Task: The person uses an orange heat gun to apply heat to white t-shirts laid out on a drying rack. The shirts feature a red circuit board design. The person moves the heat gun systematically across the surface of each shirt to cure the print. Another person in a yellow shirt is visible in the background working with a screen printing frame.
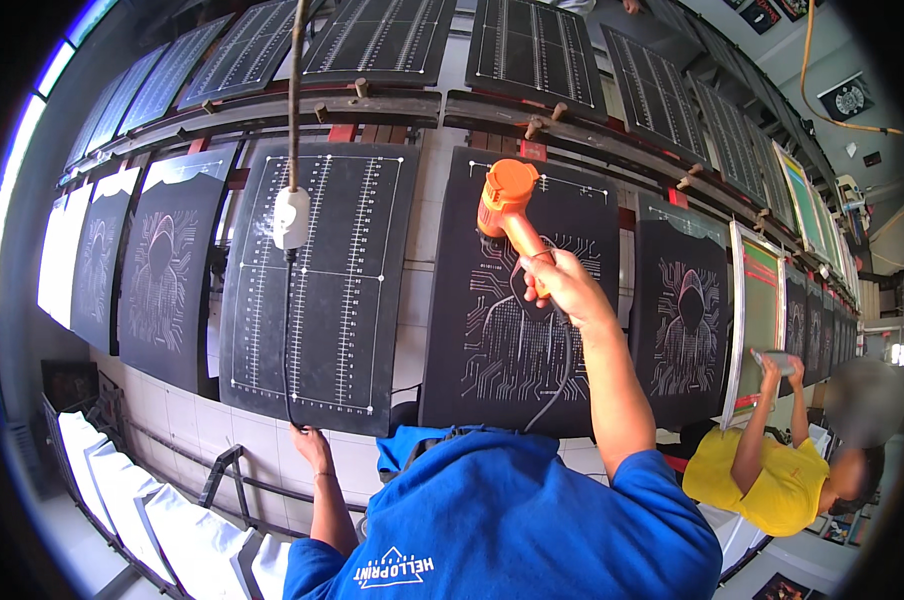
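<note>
My right hand is wrapped round the handle of an orange hair dryer. I hold it above a black T-shirt stretched on a board and printed with a pale hooded figure and circuit lines. The dryer's dark cord trails down from the handle across the shirt. At the near edge of the neighbouring bare board, my left hand is closed on a black power cord, its fingertips partly hidden. That cord runs up over the board to a white socket connector hanging from a line above.
More printed black shirts lie on boards to the left and right. Beyond the wooden rail is a row of bare gridded boards. At right, a person in yellow works at a screen frame. White cloths hang at lower left.
</note>
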Tool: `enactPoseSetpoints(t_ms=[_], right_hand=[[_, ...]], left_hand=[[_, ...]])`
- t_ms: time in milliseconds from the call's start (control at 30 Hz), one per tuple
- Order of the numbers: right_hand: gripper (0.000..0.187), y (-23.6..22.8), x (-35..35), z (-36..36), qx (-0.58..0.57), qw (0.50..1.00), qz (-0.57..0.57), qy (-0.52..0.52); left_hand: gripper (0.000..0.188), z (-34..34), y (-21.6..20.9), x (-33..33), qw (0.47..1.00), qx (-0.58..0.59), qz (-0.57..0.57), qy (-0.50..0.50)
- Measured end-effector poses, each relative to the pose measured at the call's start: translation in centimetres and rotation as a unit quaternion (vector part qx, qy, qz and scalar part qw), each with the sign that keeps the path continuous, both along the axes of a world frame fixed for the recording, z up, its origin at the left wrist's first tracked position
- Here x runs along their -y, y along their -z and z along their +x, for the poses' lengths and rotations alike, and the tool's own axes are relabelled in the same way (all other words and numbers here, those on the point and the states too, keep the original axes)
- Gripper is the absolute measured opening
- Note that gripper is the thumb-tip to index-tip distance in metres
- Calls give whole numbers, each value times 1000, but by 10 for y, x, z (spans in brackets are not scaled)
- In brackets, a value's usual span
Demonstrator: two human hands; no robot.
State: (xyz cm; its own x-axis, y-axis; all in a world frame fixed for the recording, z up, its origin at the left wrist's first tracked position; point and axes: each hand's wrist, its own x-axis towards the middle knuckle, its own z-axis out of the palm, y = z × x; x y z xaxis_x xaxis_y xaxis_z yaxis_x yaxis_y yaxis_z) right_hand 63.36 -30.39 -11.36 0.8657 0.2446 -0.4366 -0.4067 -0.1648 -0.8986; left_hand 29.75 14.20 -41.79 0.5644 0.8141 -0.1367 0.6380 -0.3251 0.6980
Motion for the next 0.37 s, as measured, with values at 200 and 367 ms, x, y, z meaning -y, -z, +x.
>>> enactPoseSetpoints(t_ms=[200,367], right_hand=[[28,-7,10,-15,-33,999,-19,-11],[32,-2,17,-10,-13,999,-36,4]], left_hand=[[28,-6,10,-2,999,-19,-19,-24],[28,-6,11,-5,998,-12,-48,-36]])
